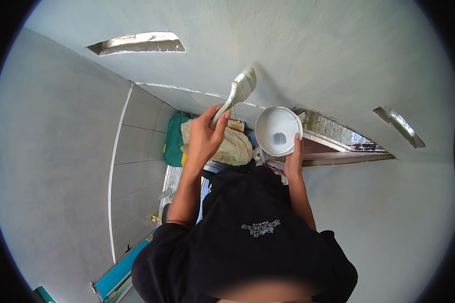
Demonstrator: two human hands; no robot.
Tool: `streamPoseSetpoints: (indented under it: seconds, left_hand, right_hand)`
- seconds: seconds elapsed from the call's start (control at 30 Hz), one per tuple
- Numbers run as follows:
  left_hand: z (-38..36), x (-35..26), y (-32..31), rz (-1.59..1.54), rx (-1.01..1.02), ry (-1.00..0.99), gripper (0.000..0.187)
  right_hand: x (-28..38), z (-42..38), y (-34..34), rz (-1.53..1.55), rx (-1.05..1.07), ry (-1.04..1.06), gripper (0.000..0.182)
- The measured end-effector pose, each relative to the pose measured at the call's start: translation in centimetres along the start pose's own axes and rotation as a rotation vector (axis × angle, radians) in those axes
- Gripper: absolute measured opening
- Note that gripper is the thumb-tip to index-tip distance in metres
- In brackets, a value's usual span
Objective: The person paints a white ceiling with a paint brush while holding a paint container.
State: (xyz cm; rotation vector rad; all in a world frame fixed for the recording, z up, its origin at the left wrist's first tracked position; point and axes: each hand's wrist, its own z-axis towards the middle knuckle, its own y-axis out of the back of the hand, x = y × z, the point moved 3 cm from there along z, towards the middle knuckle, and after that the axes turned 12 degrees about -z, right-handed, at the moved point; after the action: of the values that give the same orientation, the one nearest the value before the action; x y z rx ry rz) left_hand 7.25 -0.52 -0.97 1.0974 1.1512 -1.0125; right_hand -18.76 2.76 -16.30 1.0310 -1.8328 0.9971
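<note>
My left hand point(206, 135) is closed around the handle of a pale, greenish-white rice scoop point(243, 85). Its broad head points up and away from me, close to the grey wall in this view. On the other side, my right hand point(294, 157) grips the rim of a round white bowl point(275, 123), with the bowl's inside turned toward me. A grey striped patch shows on the bowl's bottom. Below and between both hands lies a crumpled cream-coloured cloth point(236, 146), partly hidden by my left hand.
A green container point(174, 141) stands in the corner beside the cloth. Grey tiles point(131, 147) line the lower wall. To the right, an opening point(328, 129) with a wooden ledge point(346, 159) cuts through the wall. A blue panel point(120, 272) is at lower left.
</note>
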Motion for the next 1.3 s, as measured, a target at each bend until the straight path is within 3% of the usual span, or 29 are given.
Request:
streamPoseSetpoints:
  seconds: [0.07, 0.13, 0.4, 0.67, 0.87, 0.93, 0.97, 1.07, 1.13, 1.23, 1.3]
  left_hand:
    - [-0.5, -2.0, 0.9, -0.012, 0.019, -0.027, 0.028]
    - [-0.9, -3.1, 1.4, 0.008, 0.103, 0.148, 0.031]
    - [-0.8, -2.8, -0.5, -0.018, 0.157, 0.123, 0.027]
    - [0.3, 0.3, -4.2, 0.100, 0.088, -0.064, 0.029]
    - [0.4, 2.7, -6.5, 0.270, 0.032, -0.133, 0.034]
    - [-0.1, 2.0, -6.6, 0.362, -0.009, -0.317, 0.027]
    - [-0.3, 1.8, -6.5, 0.362, -0.009, -0.316, 0.027]
    - [-0.9, 1.1, -6.5, 0.417, 0.072, -0.437, 0.020]
    - [-1.6, 0.9, -7.1, 0.505, 0.135, -0.674, 0.013]
    - [-2.3, 1.9, -7.2, 0.545, 0.279, -0.625, 0.015]
    - [-2.5, 1.9, -6.9, 0.478, 0.264, -0.611, 0.015]
  right_hand:
    - [-0.1, -0.1, -0.4, -0.002, 0.012, -0.033, 0.051]
    - [-0.2, -0.2, -1.0, 0.010, 0.040, -0.066, 0.051]
    - [-2.0, 0.1, -1.5, -0.049, 0.069, -0.023, 0.054]
    - [-0.7, -0.7, -2.6, -0.154, 0.103, 0.063, 0.039]
    - [-1.0, -1.0, -2.8, -0.219, 0.097, 0.061, 0.039]
    - [-1.6, -1.0, -2.6, -0.229, 0.087, 0.077, 0.039]
    - [-1.6, -1.1, -2.8, -0.239, 0.082, 0.092, 0.040]
    - [-1.4, -1.2, -3.0, -0.174, 0.068, 0.057, 0.042]
    - [-1.3, -1.1, -2.9, -0.181, 0.081, 0.051, 0.042]
    - [-1.6, -0.8, -2.9, -0.203, 0.095, 0.049, 0.043]
    - [-1.7, -0.6, -2.6, -0.222, 0.091, 0.056, 0.043]
